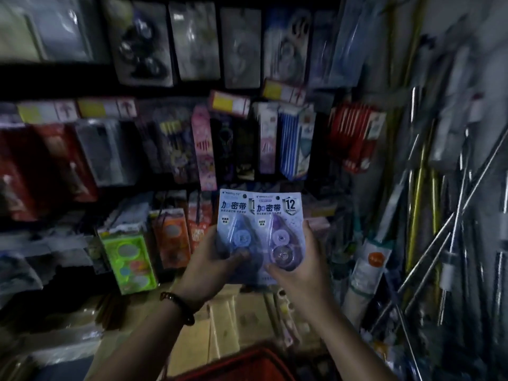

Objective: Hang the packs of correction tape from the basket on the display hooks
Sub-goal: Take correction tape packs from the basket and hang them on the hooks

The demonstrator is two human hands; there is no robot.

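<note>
The left hand point(217, 259) gripped the blue pack point(233, 215) and the right hand point(299, 268) gripped the purple pack point(280, 224), side by side above the red basket point(247, 364). The packs looked light, thin and bendy, with slippery plastic bubbles, so the card edges seemed best to hold. Both read "加密带", and the purple one showed "12".

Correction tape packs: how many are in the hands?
2. The blue pack is in the left hand; the purple pack, overlapping it, in the right hand. Others may hide behind.

2 tape packs: blue pack point(235, 215), purple pack point(281, 229). 2 hands: left hand point(210, 261), right hand point(301, 266). 1 red basket point(248, 365), 6 o'clock.
</note>
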